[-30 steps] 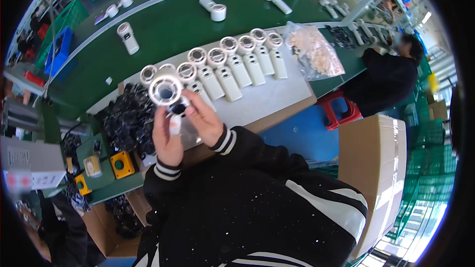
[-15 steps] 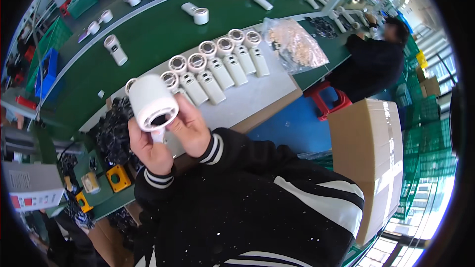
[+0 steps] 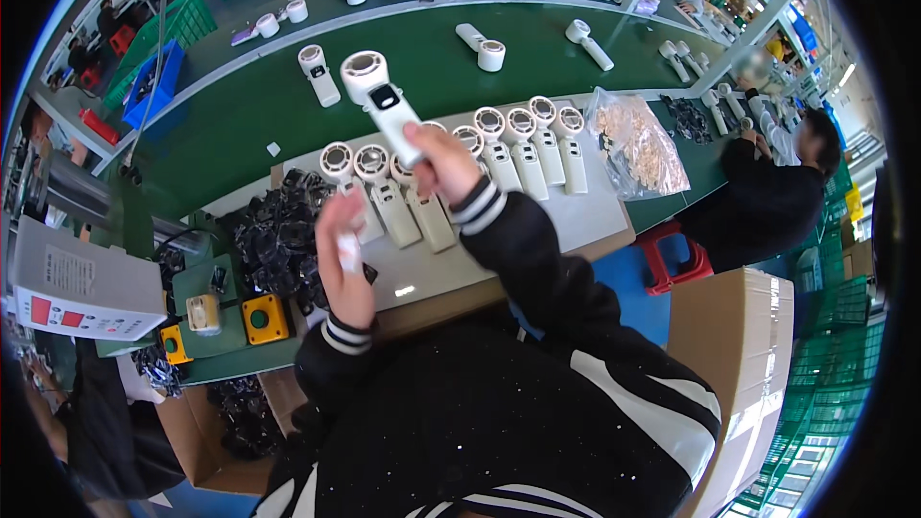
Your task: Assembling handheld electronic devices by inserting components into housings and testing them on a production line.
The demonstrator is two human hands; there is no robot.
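Observation:
A white handheld fan (image 3: 392, 113) is gripped by the end of its handle in my right hand (image 3: 444, 161). Its round head points away from me, above the row of fans, and a dark panel shows on the handle. My left hand (image 3: 338, 264) is raised beside a heap of glossy black parts (image 3: 273, 242), slightly blurred, its fingers extended with nothing seen in them. Something white and small lies against its thumb side; I cannot make out what. Several white handheld fans (image 3: 527, 170) lie side by side on a pale board (image 3: 602, 194), partly hidden by my hands.
On the green belt (image 3: 422, 58) lie single fans. A clear bag of small beige pieces (image 3: 645, 149) rests right of the row. At left are a grey control box (image 3: 86, 273) and a yellow button box (image 3: 265, 320). A cardboard box (image 3: 715, 364) stands right; a co-worker (image 3: 782, 197) sits beyond.
The fan has gone from both hands near me to my right hand alone, stretched farther out toward the belt. My left hand has let go. The view has shifted left.

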